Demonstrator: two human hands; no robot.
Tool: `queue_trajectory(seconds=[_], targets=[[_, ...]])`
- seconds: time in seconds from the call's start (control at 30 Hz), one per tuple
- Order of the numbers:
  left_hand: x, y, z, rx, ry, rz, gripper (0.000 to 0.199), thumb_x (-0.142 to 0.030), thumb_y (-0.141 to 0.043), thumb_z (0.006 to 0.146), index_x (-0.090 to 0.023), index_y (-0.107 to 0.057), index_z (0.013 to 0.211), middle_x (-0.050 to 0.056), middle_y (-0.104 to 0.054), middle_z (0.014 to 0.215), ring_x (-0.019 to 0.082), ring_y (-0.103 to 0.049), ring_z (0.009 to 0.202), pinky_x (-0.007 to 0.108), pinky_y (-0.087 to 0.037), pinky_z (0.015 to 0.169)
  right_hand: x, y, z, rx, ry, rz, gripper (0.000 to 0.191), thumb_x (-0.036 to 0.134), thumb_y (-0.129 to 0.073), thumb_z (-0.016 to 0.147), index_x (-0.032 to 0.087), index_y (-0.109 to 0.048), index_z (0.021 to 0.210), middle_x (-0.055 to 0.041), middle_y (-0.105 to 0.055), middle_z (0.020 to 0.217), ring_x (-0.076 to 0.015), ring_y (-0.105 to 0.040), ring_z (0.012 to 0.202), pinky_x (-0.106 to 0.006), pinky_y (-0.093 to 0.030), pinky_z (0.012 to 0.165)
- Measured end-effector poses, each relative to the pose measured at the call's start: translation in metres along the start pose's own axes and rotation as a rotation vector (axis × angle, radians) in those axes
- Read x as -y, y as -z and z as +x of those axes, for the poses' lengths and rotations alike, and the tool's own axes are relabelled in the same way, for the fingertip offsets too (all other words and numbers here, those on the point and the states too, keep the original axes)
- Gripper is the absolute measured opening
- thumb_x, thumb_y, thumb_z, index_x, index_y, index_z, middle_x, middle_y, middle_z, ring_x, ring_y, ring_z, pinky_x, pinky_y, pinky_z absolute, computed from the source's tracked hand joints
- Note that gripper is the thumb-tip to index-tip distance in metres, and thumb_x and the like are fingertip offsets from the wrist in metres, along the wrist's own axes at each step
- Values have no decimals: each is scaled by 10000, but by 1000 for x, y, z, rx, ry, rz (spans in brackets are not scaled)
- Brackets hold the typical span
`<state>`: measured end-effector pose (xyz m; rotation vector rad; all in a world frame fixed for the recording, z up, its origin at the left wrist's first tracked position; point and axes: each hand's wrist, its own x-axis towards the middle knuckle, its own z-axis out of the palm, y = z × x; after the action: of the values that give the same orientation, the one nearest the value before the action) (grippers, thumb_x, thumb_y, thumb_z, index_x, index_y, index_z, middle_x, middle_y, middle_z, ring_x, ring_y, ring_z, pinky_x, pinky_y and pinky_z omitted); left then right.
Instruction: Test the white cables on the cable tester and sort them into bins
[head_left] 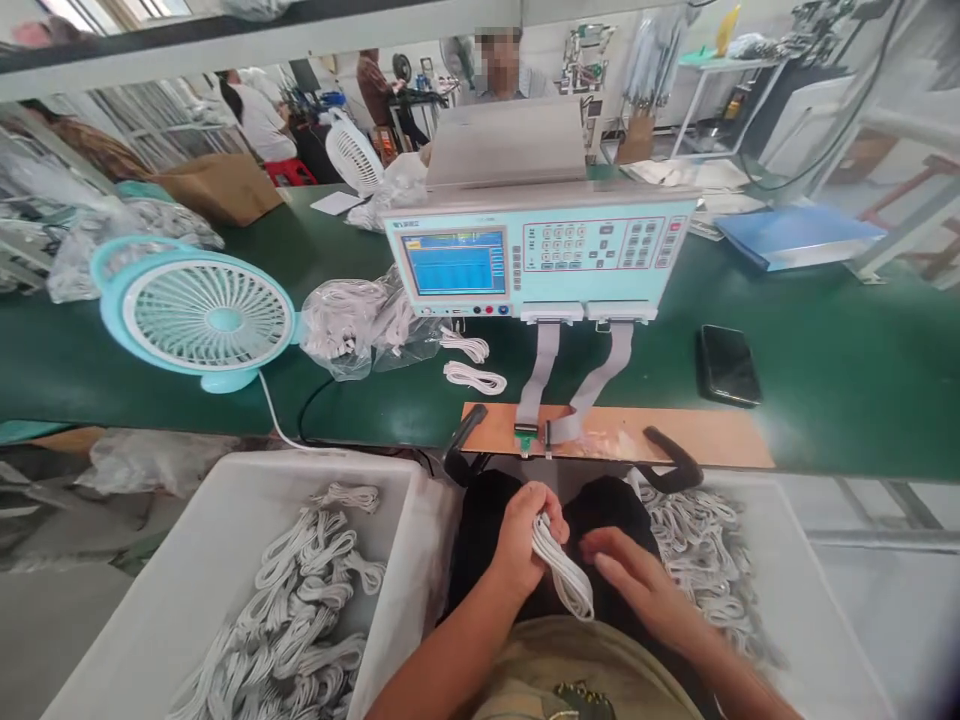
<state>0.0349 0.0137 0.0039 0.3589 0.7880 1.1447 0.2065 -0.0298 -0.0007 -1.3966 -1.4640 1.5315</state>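
Note:
A coiled white cable [564, 572] is gripped in my left hand [523, 540], above my lap. Its loop hangs down toward the lower right. My right hand [626, 575] is close beside the coil, apart from it, with the fingers stretched out and nothing in them. Ahead of both hands, two grey ribbon cables [538, 375] run from the tester [540, 255] with a lit screen down to small connectors at the table edge. One ends in a green circuit board [526, 438].
White bins with coiled cables flank me, one on the left [217, 500] and one on the right [806, 590]. On the green table [810, 350] are a turquoise fan [217, 315], bagged cables [345, 320], two loose coils [474, 378], a phone [729, 365] and a blue folder [799, 235].

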Motion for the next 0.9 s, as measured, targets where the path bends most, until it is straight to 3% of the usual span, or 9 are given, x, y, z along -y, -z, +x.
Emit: queue_trajectory(seconds=[0.07, 0.13, 0.23, 0.37, 0.5, 0.67, 0.8, 0.9], targets=[[5, -7, -4, 17, -53, 118, 294, -385, -620, 749, -160, -472, 632, -51, -444, 531, 60, -419, 467, 199, -376, 509, 9, -28, 10, 6, 87, 77, 256, 446, -483, 864, 206, -568, 889, -32, -607, 812, -193, -554, 734, -280, -446, 655], [8, -7, -9, -19, -100, 240, 225, -363, -628, 753, -159, -531, 748, -29, -511, 619, 84, -483, 578, 205, -398, 587, 10, -40, 17, -61, 137, 56, 226, 424, -489, 869, 206, -511, 815, 8, -547, 687, -152, -499, 617, -248, -403, 569], [8, 5, -17, -96, -97, 436, 251, -376, -630, 754, -156, -564, 855, -9, -538, 722, 96, -489, 647, 197, -391, 600, 1, -37, 22, -98, 167, -61, 201, 381, -528, 858, 214, -457, 773, 41, -490, 618, -126, -443, 545, -229, -349, 511], [-1, 25, -24, -34, 35, 613, 295, -409, -643, 734, -123, -584, 701, -12, -509, 627, 90, -451, 584, 192, -364, 551, -5, -26, 24, -36, 269, -282, 176, 349, -559, 852, 211, -486, 770, 29, -520, 661, -131, -467, 581, -231, -341, 535], [-10, 33, -23, -11, 105, 577, 310, -385, -735, 637, -118, -577, 649, -26, -507, 604, 75, -448, 546, 180, -367, 512, 4, -24, 30, 69, 451, -537, 119, 312, -526, 869, 204, -549, 824, -9, -549, 739, -144, -479, 618, -246, -332, 555], [-10, 38, -19, -14, 241, 518, 371, -449, -729, 617, -143, -521, 645, -46, -498, 502, 65, -427, 378, 167, -336, 343, 21, -20, 37, 173, 536, -715, 161, 294, -504, 887, 186, -594, 809, -34, -569, 714, -145, -483, 572, -246, -310, 519], [-5, 39, -16, -46, 159, 526, 343, -451, -676, 678, -163, -490, 665, -55, -497, 412, 75, -415, 290, 150, -277, 270, 28, -19, 43, 177, 535, -629, 174, 251, -468, 892, 196, -616, 817, -42, -580, 711, -165, -511, 636, -258, -347, 600], [-2, 35, -12, -106, 12, 530, 318, -433, -624, 736, -160, -490, 643, -73, -444, 349, 56, -357, 253, 140, -244, 267, 28, -25, 50, 123, 424, -364, 200, 272, -465, 894, 198, -610, 780, -26, -559, 700, -161, -516, 640, -251, -371, 603]])
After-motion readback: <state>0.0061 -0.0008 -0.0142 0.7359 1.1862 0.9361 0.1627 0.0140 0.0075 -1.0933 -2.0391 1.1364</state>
